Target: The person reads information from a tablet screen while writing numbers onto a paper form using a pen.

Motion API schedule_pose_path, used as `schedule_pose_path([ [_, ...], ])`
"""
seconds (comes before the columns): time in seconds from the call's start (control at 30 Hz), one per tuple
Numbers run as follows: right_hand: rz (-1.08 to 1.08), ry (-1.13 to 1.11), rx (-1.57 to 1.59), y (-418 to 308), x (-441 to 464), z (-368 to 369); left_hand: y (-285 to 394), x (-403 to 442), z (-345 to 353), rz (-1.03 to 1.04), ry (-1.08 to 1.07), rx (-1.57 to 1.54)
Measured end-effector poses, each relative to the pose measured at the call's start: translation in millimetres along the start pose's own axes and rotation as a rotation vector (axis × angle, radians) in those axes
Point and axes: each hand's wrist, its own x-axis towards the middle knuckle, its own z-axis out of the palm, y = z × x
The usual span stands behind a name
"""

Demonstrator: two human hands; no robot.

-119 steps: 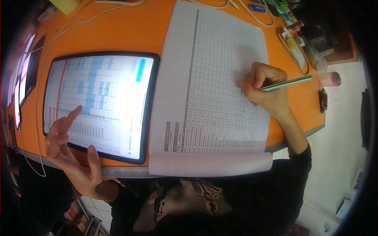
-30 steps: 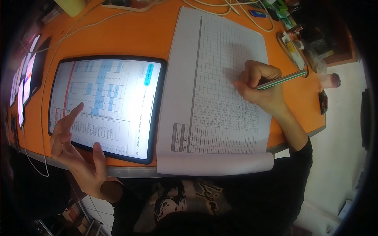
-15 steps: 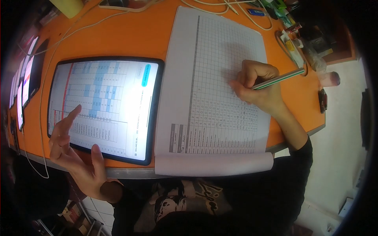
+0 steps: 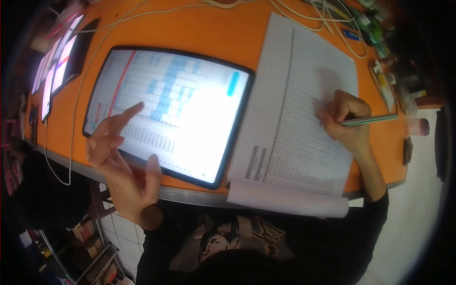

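Observation:
My left hand hovers over the lower left of a tablet, index finger stretched toward a lit table of rows and blue cells. Its thumb is held apart near the tablet's lower edge; whether a fingertip touches the glass I cannot tell. Closed around a green-and-white striped pencil, my right hand rests on a printed grid sheet. The pencil's point is hidden behind the fingers. Small writing fills the lower rows of the sheet, too blurred to read. The sheet's near end curls over the table edge.
Phones with lit screens lie at the left of the orange table. White cables run along the left and back. Several small items, including a blue one, crowd the right back edge. A dark chair-like shape stands lower left.
The view has swung, so tablet, sheet and both hands appear farther right and tilted. The left hand stays over the tablet; the right keeps hold of the pencil on the sheet.

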Motion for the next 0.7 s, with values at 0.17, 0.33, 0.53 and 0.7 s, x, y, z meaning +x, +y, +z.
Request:
schedule_pose_path([
  [0.17, 0.006, 0.013, -0.010, 0, 0, 1, 3, 1, -4, 0.000, -0.054, 0.075],
  [0.33, -0.099, 0.016, -0.057, 3, 2, 1, 3, 2, 0, 0.006, -0.023, -0.013],
  [0.53, 0.326, 0.028, 0.157, -12, 1, -4, 2, 3, -3, 0.025, -0.052, 0.088],
  [0.7, 0.195, 0.041, 0.183, -5, 5, 1, 6, 3, -4, 0.003, -0.073, 0.157],
])
